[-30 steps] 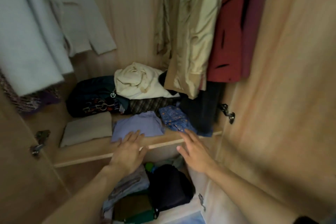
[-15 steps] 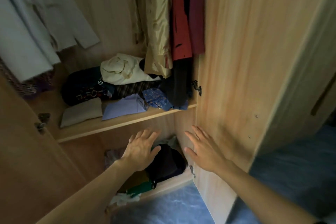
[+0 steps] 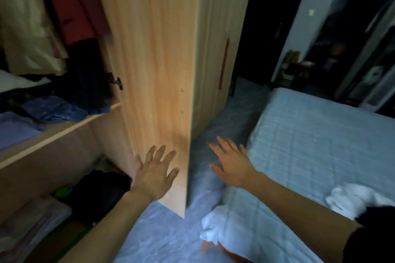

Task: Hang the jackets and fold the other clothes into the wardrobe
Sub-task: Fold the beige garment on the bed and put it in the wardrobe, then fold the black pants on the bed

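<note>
White crumpled clothes (image 3: 350, 196) lie near right on the bed (image 3: 310, 134), soft and light by the look; best gathered at collar or shoulders. The left hand (image 3: 156, 173) and right hand (image 3: 230, 164) are empty, fingers spread. The wardrobe door (image 3: 162, 70) edge juts between them, leaving a narrow strip of floor (image 3: 160, 230).

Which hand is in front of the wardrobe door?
The left hand, fingers spread over the wooden door; the right hand is past its edge, over the floor beside the bed.

Two hands (image 3: 155, 174) (image 3: 232, 163), one wardrobe (image 3: 154, 49), one bed (image 3: 320, 145)
</note>
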A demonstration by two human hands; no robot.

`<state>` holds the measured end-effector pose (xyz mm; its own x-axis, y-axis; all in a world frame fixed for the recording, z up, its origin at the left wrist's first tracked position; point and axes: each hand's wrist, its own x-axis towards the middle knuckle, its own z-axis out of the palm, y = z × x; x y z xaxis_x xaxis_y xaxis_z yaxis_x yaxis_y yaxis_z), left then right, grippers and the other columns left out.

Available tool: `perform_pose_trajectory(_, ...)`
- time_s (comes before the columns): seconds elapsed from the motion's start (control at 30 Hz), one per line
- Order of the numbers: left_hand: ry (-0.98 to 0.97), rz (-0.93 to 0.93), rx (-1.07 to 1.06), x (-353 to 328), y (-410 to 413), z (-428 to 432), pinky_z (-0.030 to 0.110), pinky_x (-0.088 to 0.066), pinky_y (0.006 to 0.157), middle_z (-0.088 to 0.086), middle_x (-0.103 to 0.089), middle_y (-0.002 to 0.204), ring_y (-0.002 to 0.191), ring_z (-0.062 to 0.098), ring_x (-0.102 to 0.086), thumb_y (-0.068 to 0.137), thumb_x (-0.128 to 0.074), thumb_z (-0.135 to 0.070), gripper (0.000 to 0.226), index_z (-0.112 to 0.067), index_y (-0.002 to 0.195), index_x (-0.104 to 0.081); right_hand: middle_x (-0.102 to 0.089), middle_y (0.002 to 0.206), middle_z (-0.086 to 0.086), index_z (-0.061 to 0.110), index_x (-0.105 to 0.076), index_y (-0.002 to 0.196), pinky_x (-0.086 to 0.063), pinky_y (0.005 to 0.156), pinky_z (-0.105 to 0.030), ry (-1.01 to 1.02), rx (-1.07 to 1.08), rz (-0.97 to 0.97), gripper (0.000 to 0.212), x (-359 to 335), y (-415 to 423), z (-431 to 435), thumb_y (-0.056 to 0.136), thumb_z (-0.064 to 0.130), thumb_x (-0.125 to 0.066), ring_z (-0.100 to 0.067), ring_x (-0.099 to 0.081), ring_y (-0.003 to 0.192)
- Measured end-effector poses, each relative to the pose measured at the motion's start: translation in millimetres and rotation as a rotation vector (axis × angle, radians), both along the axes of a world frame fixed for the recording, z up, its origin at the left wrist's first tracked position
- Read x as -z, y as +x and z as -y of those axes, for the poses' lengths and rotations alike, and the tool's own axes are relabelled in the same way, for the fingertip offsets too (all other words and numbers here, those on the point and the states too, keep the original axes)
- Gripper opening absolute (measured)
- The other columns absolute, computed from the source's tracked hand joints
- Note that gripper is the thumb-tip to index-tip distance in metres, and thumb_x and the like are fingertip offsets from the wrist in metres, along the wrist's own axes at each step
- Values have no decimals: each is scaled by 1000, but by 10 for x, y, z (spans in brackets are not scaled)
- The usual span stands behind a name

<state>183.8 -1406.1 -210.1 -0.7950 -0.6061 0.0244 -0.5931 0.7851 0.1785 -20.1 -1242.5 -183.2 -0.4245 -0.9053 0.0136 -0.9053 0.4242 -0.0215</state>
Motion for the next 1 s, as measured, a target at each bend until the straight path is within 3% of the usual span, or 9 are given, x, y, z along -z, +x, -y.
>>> perform_pose_trajectory(0.17,28,2,235,94,-685,-677,62,-9,118,-4,-10,166,153,23,-5,100,-27,-60,57,-39,153,-24,-7,165,-1,31,-17,155,-18,118,-55,6,250,17,66,54,-362,-1115,98,53,-43,-25,-10,151)
perform_pose_trajectory(0.37,23,37,433,73,-1360,-1587,55,-10,121,-5,-2,167,153,22,-5,100,-31,-60,62,-42,156,-13,-6,166,0,30,-16,155,-16,119,-55,-75,473,87,67,108,-646,-2184,98,53,-42,-25,-8,152)
perform_pose_trajectory(0.57,-52,4,559,1,-2067,-2682,43,-15,119,-4,-13,166,151,20,-16,99,-32,-61,61,-39,155,-20,-9,165,2,29,-17,155,-17,119,-53,-141,609,129,66,223,-934,-3421,99,51,-44,-23,-10,151)
perform_pose_trajectory(0.77,4,66,697,175,-2637,-4186,53,-8,121,-4,-4,167,153,20,-6,102,-32,-56,60,-37,156,-16,-13,165,1,27,-18,155,-21,118,-50,-82,750,120,68,443,-1301,-4979,98,53,-42,-23,-14,150)
perform_pose_trajectory(1.0,-38,210,859,317,-3214,-5353,56,-9,121,-2,-3,167,153,20,-6,102,-30,-55,62,-32,157,-14,-11,165,-2,24,-17,156,-24,117,-47,-107,928,186,67,621,-1486,-6312,100,53,-40,-24,-13,151)
